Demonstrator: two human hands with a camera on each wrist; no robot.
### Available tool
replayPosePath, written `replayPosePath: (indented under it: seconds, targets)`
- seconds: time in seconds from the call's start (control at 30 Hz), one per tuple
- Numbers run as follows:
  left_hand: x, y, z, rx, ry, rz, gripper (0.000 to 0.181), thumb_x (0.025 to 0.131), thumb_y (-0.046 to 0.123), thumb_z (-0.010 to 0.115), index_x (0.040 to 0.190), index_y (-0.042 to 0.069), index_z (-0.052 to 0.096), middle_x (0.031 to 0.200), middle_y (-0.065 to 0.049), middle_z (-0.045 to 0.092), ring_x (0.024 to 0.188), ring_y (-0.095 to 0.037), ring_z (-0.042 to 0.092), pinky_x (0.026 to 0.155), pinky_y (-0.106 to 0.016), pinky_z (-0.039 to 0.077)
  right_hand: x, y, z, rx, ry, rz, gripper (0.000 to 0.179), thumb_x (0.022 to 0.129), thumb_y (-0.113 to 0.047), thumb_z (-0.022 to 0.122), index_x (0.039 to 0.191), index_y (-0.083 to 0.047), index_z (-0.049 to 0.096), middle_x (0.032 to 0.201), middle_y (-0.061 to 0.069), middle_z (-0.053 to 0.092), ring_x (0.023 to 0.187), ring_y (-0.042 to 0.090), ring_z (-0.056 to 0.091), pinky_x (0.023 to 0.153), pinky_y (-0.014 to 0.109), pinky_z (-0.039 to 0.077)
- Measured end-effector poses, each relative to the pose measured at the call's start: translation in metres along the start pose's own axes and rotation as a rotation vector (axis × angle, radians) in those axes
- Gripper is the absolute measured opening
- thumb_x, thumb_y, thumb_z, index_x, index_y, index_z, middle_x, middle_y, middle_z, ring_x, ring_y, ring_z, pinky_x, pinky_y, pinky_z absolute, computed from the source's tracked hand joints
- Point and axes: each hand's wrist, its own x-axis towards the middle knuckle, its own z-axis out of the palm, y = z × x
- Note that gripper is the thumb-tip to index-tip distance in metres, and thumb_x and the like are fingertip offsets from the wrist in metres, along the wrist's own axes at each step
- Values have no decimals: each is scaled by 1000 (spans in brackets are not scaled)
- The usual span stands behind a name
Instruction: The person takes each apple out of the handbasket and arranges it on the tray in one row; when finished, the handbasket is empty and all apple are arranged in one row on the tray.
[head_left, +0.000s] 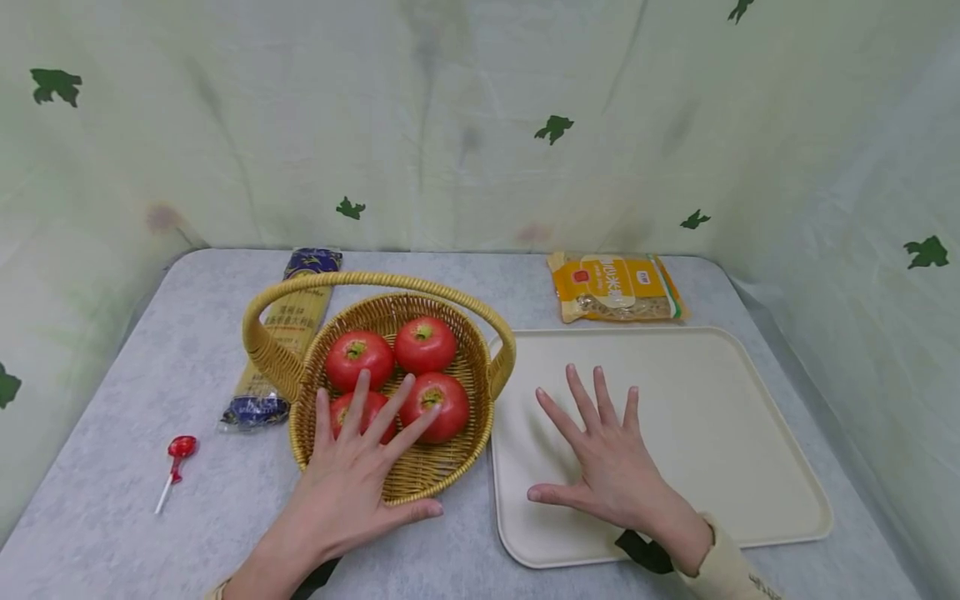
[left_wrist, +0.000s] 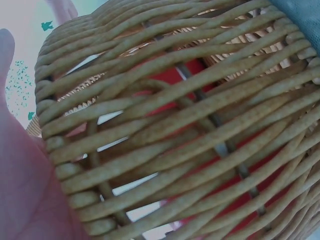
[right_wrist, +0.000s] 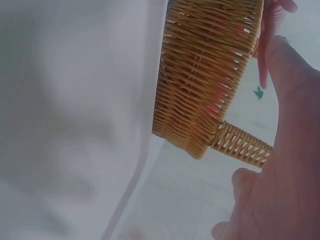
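Observation:
My left hand [head_left: 351,475] is spread wide over the near side of a woven basket [head_left: 306,417], its fingers straight and overlapping the red fruits inside. Several round red fruits [head_left: 425,344], which look like tomatoes or pomegranates, lie in that basket under its arched handle. In the left wrist view the basket's woven wall [left_wrist: 165,125] fills most of the picture, with the palm beside it. Over the left part of a cream tray [head_left: 720,433] my right hand [head_left: 611,467] hovers, fingers fanned out and holding nothing. The right wrist view shows it above the tray [right_wrist: 75,125].
Partly behind the basket's handle lies a spaghetti packet [head_left: 296,325] with blue ends. A red lollipop [head_left: 181,450] rests at the left of the table. Beyond the tray's far edge is a yellow grain packet [head_left: 618,287]. A pale curtain [head_left: 480,167] hangs behind the table.

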Motion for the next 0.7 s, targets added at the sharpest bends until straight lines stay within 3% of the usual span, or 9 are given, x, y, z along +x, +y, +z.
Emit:
replayPosePath:
  seconds: [0.27, 0.43, 0.57, 0.7]
  targets:
    - [1, -2, -2, -7, 24, 25, 93, 74, 83, 42, 148, 27, 36, 158, -4, 9, 141, -37, 0, 103, -64, -3, -1, -2, -1, -4, 16, -4, 103, 69, -86, 45, 153, -31, 19, 157, 15, 2, 139, 40, -9, 96, 72, -2]
    - [-1, -3, -3, -22, 45, 21, 93, 74, 81, 46, 149, 27, 33, 157, -5, 16, 141, -33, 5, 107, -58, 2, 0, -4, 0, 14, 77, -28, 98, 71, -83, 47, 151, -30, 25, 156, 14, 11, 141, 37, -5, 100, 67, -4]
    - [-8, -5, -3, -63, 87, -12, 90, 77, 76, 51, 149, 26, 33, 156, -3, 18, 140, -33, 15, 108, -55, 5, 2, -7, 1, 80, 175, -51, 87, 77, -75, 51, 147, -27, 36, 154, 11, 22, 140, 36, 11, 105, 61, 7]
    - [-18, -10, 0, -106, 152, -63, 84, 80, 70, 52, 147, 22, 38, 154, -5, 24, 138, -33, 21, 108, -54, 9, 4, -11, 2, 202, 292, -81, 73, 81, -64, 58, 139, -22, 48, 148, 8, 35, 135, 31, 28, 101, 56, 26]
